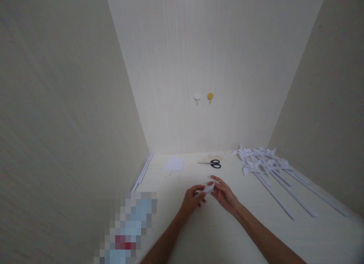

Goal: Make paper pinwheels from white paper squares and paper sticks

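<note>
My left hand (193,197) and my right hand (224,192) meet over the pale table (216,233), both pinching a small folded piece of white paper (209,188) between the fingertips. The paper is held just above the tabletop. Black-handled scissors (212,163) lie behind the hands, near the back wall. A flat white sheet (174,164) rests to the left of the scissors.
Several white paper pinwheels on long paper sticks (270,169) lie in a heap at the right. White strips (143,172) run along the left wall. Two small hooks, white (197,98) and yellow (210,97), are on the back wall. A blurred patch sits at bottom left.
</note>
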The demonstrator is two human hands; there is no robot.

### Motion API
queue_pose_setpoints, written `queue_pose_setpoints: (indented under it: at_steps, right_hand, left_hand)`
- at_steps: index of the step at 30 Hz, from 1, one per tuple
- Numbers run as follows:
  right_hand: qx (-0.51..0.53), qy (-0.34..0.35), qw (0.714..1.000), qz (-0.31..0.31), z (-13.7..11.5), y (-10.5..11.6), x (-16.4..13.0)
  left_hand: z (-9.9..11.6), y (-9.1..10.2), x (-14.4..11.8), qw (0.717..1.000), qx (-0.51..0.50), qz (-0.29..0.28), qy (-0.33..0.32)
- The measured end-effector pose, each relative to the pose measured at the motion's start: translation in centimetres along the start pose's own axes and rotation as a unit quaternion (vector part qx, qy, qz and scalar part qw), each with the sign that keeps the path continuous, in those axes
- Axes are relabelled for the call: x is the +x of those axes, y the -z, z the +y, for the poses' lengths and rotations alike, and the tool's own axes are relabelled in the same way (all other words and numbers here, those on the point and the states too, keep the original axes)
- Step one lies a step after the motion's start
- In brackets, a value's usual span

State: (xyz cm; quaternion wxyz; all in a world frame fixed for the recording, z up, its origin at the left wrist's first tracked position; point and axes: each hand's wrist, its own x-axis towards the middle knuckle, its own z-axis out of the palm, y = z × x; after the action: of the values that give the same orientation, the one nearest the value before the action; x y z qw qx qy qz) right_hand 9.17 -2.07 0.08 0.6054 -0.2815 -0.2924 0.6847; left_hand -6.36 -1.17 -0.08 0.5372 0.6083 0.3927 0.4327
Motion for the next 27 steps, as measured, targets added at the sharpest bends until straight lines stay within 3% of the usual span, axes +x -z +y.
queue_pose_setpoints:
  at_steps: [15,27]
  right_hand:
    - [-0.055,0.013,0.997,-0.06,0.3,0.2,-0.1]
    - [-0.053,0.003,0.995,-0.086,-0.7,-1.2,-1.0]
  left_hand:
    - [0.1,-0.1,-0.1,1.0,0.018,-0.003,-0.001]
    - [0.5,-0.3,-0.2,1.0,-0.008,-0.006,0.011]
